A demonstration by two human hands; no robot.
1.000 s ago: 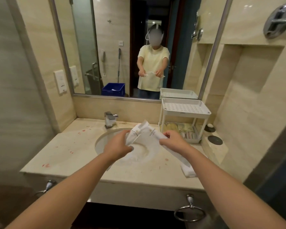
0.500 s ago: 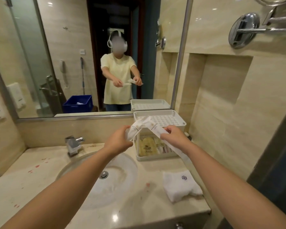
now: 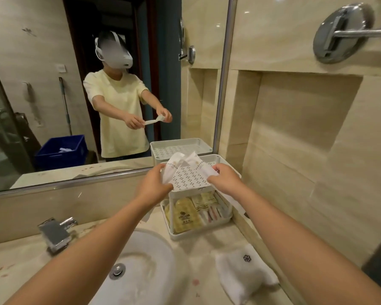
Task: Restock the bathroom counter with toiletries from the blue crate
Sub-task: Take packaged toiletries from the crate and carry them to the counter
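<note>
Beige marble counter [image 3: 15, 258] with sink [image 3: 147, 276], folded towel [image 3: 244, 276], under wall mirror [image 3: 42, 62]

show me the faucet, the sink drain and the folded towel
faucet [image 3: 54, 234]: head view, on its chrome body
sink drain [image 3: 117, 270]: head view, on the round metal stopper
folded towel [image 3: 244, 277]: head view, on the white cloth below its dark logo

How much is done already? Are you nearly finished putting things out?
Partly done, it seems. The lower tray already holds yellow sachets. In hand: the left hand and right hand hold white packets above the top shelf, which is bare. Left: set these down; the blue crate in the mirror shows something white inside, so maybe more to fetch.
</note>
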